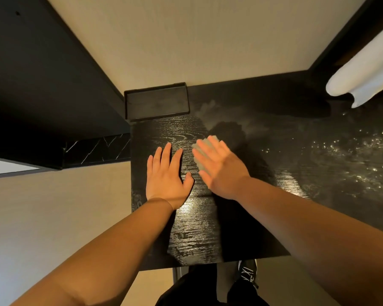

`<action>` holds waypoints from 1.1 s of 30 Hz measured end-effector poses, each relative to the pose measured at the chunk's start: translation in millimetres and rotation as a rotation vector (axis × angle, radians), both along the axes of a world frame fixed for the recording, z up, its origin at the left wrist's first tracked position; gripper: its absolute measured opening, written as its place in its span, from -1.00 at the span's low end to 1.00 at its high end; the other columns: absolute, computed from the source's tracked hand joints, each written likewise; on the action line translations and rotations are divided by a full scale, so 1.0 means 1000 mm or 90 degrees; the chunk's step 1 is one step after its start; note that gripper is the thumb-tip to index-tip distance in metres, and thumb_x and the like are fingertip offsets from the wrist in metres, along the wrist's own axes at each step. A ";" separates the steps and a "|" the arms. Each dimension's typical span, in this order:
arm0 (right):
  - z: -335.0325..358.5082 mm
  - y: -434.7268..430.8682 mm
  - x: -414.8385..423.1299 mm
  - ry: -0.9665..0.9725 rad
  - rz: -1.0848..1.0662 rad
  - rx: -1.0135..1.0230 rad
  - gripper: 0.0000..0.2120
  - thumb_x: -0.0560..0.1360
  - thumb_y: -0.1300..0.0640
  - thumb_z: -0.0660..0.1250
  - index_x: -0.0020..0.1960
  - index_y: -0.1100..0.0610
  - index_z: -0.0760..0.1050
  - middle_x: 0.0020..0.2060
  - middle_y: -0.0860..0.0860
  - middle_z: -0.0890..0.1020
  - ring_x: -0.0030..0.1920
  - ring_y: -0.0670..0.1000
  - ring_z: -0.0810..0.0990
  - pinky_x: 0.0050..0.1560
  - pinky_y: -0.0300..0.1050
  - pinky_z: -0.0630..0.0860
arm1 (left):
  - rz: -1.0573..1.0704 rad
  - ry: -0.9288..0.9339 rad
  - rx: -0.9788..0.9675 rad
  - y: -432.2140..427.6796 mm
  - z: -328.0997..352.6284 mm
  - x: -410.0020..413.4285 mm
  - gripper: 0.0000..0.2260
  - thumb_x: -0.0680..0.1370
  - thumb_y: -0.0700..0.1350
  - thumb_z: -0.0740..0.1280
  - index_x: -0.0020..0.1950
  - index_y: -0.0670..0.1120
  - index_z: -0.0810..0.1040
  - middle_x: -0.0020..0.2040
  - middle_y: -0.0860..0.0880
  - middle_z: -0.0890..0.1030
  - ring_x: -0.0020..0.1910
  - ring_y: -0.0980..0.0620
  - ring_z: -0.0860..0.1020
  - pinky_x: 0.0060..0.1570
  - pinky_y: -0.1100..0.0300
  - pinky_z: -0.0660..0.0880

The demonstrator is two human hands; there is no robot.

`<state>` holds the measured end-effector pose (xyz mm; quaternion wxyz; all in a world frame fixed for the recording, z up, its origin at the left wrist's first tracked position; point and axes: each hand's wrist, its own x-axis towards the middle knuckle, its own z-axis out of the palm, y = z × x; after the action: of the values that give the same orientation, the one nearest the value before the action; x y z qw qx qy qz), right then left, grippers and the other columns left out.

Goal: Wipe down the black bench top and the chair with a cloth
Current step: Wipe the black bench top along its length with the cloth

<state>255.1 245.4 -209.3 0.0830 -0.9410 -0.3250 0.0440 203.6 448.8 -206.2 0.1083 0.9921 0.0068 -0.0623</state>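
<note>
Both hands lie on the black wood-grain bench (263, 138), seen from above. The left hand (166, 177) rests palm down with its fingers spread flat on the bare surface, its grip fully open and holding nothing. The right hand (219, 168), just beside it, is also flat, pressing down on a small pale grey-green cloth (202, 149); only the cloth's edge shows past the fingertips, and the fingers lie extended over it rather than curled around it. The hand is slightly blurred.

To the right of the hands the bench shows a hazy smear and a scatter of bright specks (363, 155). A shallow black rectangular tray (156, 101) sits at the back left corner against the beige wall. A white fabric item (367, 69) hangs at the upper right. A black shoe (248, 272) shows below the near edge.
</note>
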 end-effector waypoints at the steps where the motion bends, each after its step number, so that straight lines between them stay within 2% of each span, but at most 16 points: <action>1: -0.001 -0.001 0.001 0.003 0.022 0.017 -0.33 0.62 -0.10 0.20 0.66 0.12 0.18 0.62 0.10 0.24 0.62 0.24 0.14 0.60 0.24 0.16 | 0.000 0.001 0.001 0.000 0.000 0.000 -0.32 0.57 0.24 0.19 0.67 0.03 0.25 0.72 -0.11 0.13 0.69 -0.19 0.02 0.66 -0.21 -0.04; 4: -0.004 -0.005 0.017 0.027 0.027 0.088 -0.27 0.57 0.01 0.29 0.66 0.20 0.14 0.59 0.12 0.32 0.63 0.21 0.18 0.58 0.22 0.22 | 0.002 0.004 -0.001 0.001 -0.001 0.000 -0.32 0.57 0.23 0.19 0.67 0.03 0.25 0.71 -0.11 0.13 0.69 -0.20 0.03 0.65 -0.22 -0.03; 6: -0.008 -0.008 0.033 0.020 0.032 0.096 -0.28 0.57 0.03 0.28 0.65 0.23 0.18 0.58 0.14 0.34 0.63 0.22 0.20 0.59 0.22 0.21 | 0.006 0.002 -0.001 0.001 -0.001 -0.001 -0.32 0.57 0.23 0.20 0.67 0.03 0.26 0.71 -0.11 0.13 0.69 -0.20 0.04 0.65 -0.22 -0.02; 8: -0.006 -0.009 0.055 0.012 0.000 0.061 -0.34 0.61 -0.01 0.20 0.66 0.17 0.18 0.62 0.10 0.27 0.64 0.20 0.14 0.63 0.19 0.12 | 0.008 -0.001 0.000 0.001 -0.002 -0.001 -0.33 0.58 0.23 0.19 0.67 0.03 0.26 0.71 -0.10 0.14 0.69 -0.20 0.05 0.65 -0.22 -0.01; 10: -0.002 -0.006 0.070 0.045 -0.077 0.007 -0.37 0.66 -0.05 0.14 0.68 0.07 0.10 0.66 0.04 0.15 0.67 0.16 0.03 0.65 0.13 0.00 | 0.007 -0.002 -0.002 0.001 -0.002 0.000 -0.33 0.57 0.23 0.19 0.67 0.04 0.27 0.71 -0.10 0.14 0.69 -0.20 0.05 0.65 -0.22 -0.01; 13: 0.002 0.004 0.065 0.066 -0.167 -0.013 -0.34 0.66 -0.07 0.13 0.69 0.09 0.05 0.67 0.05 0.12 0.66 0.20 0.01 0.65 0.15 0.00 | 0.006 0.001 -0.007 0.001 -0.002 0.001 -0.33 0.57 0.23 0.20 0.66 0.04 0.27 0.71 -0.10 0.14 0.69 -0.20 0.06 0.65 -0.22 -0.02; 15: 0.005 0.009 0.044 0.045 -0.146 -0.006 -0.31 0.62 -0.09 0.14 0.68 0.14 0.09 0.64 0.10 0.18 0.63 0.25 0.07 0.63 0.20 0.08 | 0.008 0.005 -0.001 0.000 -0.002 0.001 -0.33 0.57 0.23 0.21 0.66 0.05 0.26 0.72 -0.09 0.13 0.69 -0.19 0.04 0.66 -0.21 -0.04; 18: 0.004 0.008 0.022 0.065 -0.039 -0.020 -0.27 0.58 -0.14 0.19 0.67 0.13 0.13 0.63 0.08 0.21 0.63 0.22 0.10 0.62 0.20 0.12 | 0.007 0.011 0.006 0.001 -0.003 0.002 -0.32 0.57 0.24 0.18 0.67 0.05 0.24 0.72 -0.08 0.10 0.70 -0.18 0.02 0.66 -0.20 -0.07; 22: 0.000 0.000 0.057 0.073 0.051 0.005 -0.30 0.56 -0.13 0.21 0.64 0.13 0.23 0.62 0.08 0.26 0.64 0.21 0.15 0.62 0.19 0.14 | 0.005 0.025 0.021 0.000 -0.003 0.001 -0.32 0.57 0.25 0.15 0.68 0.06 0.22 0.73 -0.08 0.07 0.70 -0.18 -0.02 0.66 -0.19 -0.10; 26: 0.006 0.010 0.105 0.094 -0.074 -0.047 -0.33 0.67 -0.15 0.06 0.69 0.07 -0.02 0.67 0.05 0.06 0.67 0.17 -0.05 0.65 0.12 -0.02 | 0.006 0.047 0.017 -0.001 0.000 0.003 -0.30 0.56 0.26 0.10 0.69 0.07 0.18 0.74 -0.06 0.02 0.71 -0.15 -0.08 0.66 -0.17 -0.14; 28: 0.008 0.020 0.105 0.105 -0.138 -0.056 -0.32 0.69 -0.17 0.03 0.70 0.08 -0.07 0.68 0.04 0.01 0.67 0.17 -0.10 0.66 0.13 -0.05 | 0.005 0.049 0.018 0.000 0.000 0.003 -0.30 0.56 0.25 0.10 0.69 0.08 0.17 0.74 -0.05 0.01 0.71 -0.14 -0.09 0.66 -0.16 -0.15; 30: 0.009 0.022 0.090 0.106 -0.150 -0.041 -0.31 0.68 -0.18 0.04 0.70 0.11 -0.03 0.68 0.05 0.04 0.67 0.19 -0.07 0.65 0.16 -0.02 | 0.000 0.057 0.024 0.001 0.000 0.003 -0.29 0.56 0.26 0.11 0.71 0.09 0.13 0.74 -0.05 -0.02 0.71 -0.13 -0.12 0.66 -0.16 -0.17; 33: 0.006 0.015 0.055 0.067 -0.086 0.014 -0.28 0.61 -0.16 0.16 0.67 0.14 0.13 0.64 0.09 0.21 0.64 0.24 0.07 0.62 0.23 0.11 | -0.008 0.071 0.036 0.001 0.000 0.005 -0.28 0.58 0.27 0.08 0.73 0.10 0.05 0.75 -0.05 -0.08 0.71 -0.10 -0.18 0.66 -0.17 -0.19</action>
<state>310.0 260.1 -203.3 0.1130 -0.9563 -0.2563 0.0839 208.1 449.3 -205.8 0.0791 0.9898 0.0081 -0.1178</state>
